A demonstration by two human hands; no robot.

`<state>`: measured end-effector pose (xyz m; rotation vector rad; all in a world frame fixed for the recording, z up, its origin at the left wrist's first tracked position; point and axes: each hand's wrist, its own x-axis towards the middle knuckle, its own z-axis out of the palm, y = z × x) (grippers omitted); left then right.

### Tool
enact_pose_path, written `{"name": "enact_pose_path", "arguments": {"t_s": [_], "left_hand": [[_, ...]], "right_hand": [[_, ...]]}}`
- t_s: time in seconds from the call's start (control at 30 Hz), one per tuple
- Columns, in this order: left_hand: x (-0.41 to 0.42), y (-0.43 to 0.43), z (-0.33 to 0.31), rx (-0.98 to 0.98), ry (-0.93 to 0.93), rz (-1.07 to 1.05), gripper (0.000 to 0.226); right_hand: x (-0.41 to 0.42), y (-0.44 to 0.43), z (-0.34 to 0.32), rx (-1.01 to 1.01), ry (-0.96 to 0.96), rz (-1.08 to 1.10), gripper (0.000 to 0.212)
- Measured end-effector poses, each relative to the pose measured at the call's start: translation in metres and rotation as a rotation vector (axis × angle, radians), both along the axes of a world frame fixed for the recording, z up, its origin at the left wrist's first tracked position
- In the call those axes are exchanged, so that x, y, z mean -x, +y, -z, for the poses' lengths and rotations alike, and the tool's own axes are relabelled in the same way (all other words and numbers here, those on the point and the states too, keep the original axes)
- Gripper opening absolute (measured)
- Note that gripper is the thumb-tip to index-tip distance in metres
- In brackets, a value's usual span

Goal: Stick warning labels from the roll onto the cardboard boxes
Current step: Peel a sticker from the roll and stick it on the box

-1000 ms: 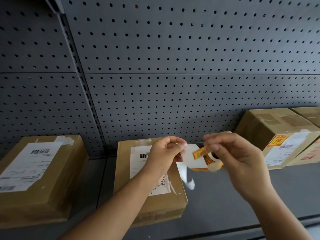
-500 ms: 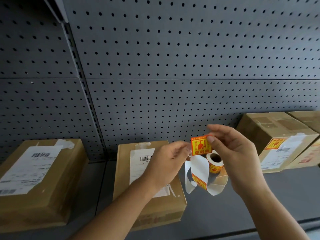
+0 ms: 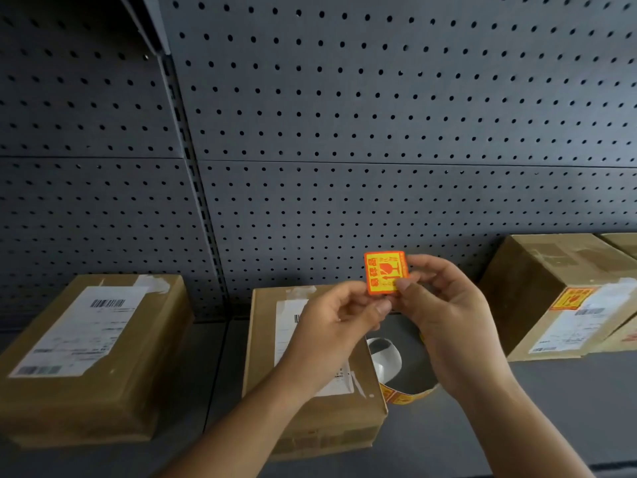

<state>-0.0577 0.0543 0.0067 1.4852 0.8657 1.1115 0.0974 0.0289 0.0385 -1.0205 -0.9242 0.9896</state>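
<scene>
A peeled orange-and-yellow warning label is held up in front of the pegboard, pinched at its lower right corner by my right hand. My left hand is curled just below the label's lower edge and holds the white backing strip, which loops down beneath both hands. The strip's lower bend carries more labels. The roll itself is hidden behind my right hand. Directly below stands the middle cardboard box with a white shipping sheet. A left box bears only a shipping sheet.
At the right a cardboard box carries a warning label beside its shipping sheet, with another box behind it. All stand on a grey shelf. A grey pegboard wall rises behind.
The label has come fully off the backing strip and my right hand has raised it, face toward me. The strip now hangs lower, and the roll has gone out of sight.
</scene>
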Motion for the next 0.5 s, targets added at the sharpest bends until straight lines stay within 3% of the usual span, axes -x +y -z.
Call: {"name": "enact_pose_path", "arguments": {"t_s": [0.13, 0.23, 0.33, 0.5], "left_hand": [[0.013, -0.001, 0.000, 0.013, -0.099, -0.126, 0.013], [0.029, -0.001, 0.003, 0.012, -0.048, -0.144, 0.014], [0.051, -0.001, 0.005, 0.023, 0.069, -0.091, 0.016], [0.082, 0.004, 0.000, 0.025, 0.224, -0.036, 0.015]], "right_hand": [[0.020, 0.000, 0.007, 0.031, -0.028, -0.046, 0.036], [0.027, 0.004, 0.010, 0.061, -0.204, -0.118, 0.043], [0.030, 0.009, 0.008, 0.055, -0.431, -0.161, 0.034], [0.043, 0.021, 0.002, 0.131, -0.571, -0.361, 0.010]]}}
